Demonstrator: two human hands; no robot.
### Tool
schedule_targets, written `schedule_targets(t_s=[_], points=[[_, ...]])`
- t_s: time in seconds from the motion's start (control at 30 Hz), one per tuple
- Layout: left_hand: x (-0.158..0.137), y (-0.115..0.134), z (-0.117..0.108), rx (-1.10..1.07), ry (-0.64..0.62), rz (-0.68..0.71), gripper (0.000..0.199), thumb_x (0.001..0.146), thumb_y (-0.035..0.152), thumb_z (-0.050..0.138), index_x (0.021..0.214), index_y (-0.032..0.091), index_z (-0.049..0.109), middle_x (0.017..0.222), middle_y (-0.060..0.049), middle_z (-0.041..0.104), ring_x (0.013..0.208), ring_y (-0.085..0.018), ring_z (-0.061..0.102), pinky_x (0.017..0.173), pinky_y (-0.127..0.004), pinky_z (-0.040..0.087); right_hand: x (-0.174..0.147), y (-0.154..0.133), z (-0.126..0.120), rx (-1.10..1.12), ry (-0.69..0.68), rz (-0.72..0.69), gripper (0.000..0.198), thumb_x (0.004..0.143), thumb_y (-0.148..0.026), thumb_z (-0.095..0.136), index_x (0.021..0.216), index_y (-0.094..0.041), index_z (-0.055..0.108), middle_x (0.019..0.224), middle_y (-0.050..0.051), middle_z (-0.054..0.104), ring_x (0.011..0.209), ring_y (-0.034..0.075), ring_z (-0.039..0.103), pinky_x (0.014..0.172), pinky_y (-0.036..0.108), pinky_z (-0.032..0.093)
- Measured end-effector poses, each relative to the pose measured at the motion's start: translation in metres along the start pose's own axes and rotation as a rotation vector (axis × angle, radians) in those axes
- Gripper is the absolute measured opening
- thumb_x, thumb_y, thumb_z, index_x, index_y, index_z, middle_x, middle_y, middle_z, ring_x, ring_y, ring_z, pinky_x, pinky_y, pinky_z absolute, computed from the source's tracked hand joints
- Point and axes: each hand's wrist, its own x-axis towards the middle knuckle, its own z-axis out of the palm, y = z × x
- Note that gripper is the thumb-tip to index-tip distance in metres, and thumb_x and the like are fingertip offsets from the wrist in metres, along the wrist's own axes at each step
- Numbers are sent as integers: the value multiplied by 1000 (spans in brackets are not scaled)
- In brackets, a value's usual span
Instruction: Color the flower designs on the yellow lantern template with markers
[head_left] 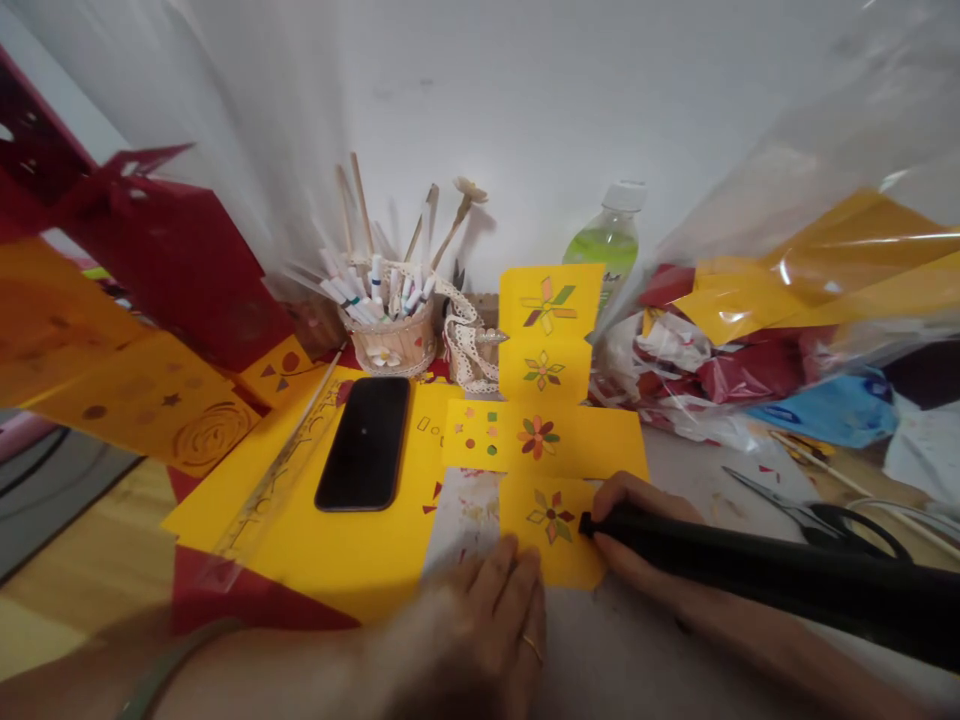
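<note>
My left hand (499, 610), with a ring on one finger, lies stretched out with its fingertips at the lower edge of a yellow cross-shaped paper cutout (611, 435). Flower and petal patterns in red, green and orange run along the cutout, and its upper part is bent upright. My right hand (649, 495) is closed around a long black stick-like tool (720, 555), whose exact kind I cannot make out. The tool's narrow tip is beside the lowest flower pattern (553, 515). The tool covers part of my right hand.
To the left, a black phone (365, 445) and a clear ruler (274, 480) lie on yellow paper (330, 550). Behind stand a basket of markers (394, 335) and a bottle (611, 240). Scissors (817, 520) and a plastic bag of coloured scraps (757, 310) are at the right.
</note>
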Motion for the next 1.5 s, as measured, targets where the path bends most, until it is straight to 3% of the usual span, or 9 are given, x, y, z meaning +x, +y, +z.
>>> schedule_targets(t_s=[0.17,0.4,0.77,1.0,1.2,1.5], points=[[2,0,4,-9,50,-95,40,90,12,23,101,11,61,102,-7,66,92,-20,64,67,-25,52,3,4,-1,-35,-83,18,2,74,-20,52,74,-22,51,69,-1,59,61,13,56,53,23,44],[-1,1,7,27,16,-89,32,90,13,32,103,12,62,107,-6,65,95,-19,62,69,-24,51,8,10,13,-17,108,-92,6,68,-19,51,69,-24,48,64,0,63,57,14,60,52,24,46],[1,2,6,20,24,-94,31,89,11,33,99,11,62,104,-6,66,95,-19,62,72,-25,52,9,17,13,-82,41,-105,5,71,-19,51,70,-24,52,64,0,64,53,13,60,49,22,47],[0,1,6,6,-11,-68,28,87,12,37,102,10,61,107,-10,64,98,-21,61,73,-27,51,8,12,17,-74,100,-75,6,69,-19,49,69,-24,52,61,-1,62,49,12,57,48,22,46],[-1,1,6,-4,-16,-81,27,87,16,39,102,10,61,108,-10,64,99,-22,60,73,-27,50,10,17,14,-160,14,-109,8,69,-18,51,72,-25,54,62,-2,63,48,12,57,46,22,47],[0,1,8,-40,-7,-110,31,89,12,33,101,12,62,110,-7,63,105,-20,57,79,-26,48,10,14,16,-161,59,-122,7,70,-18,50,70,-25,53,60,-2,63,47,12,57,46,21,46]])
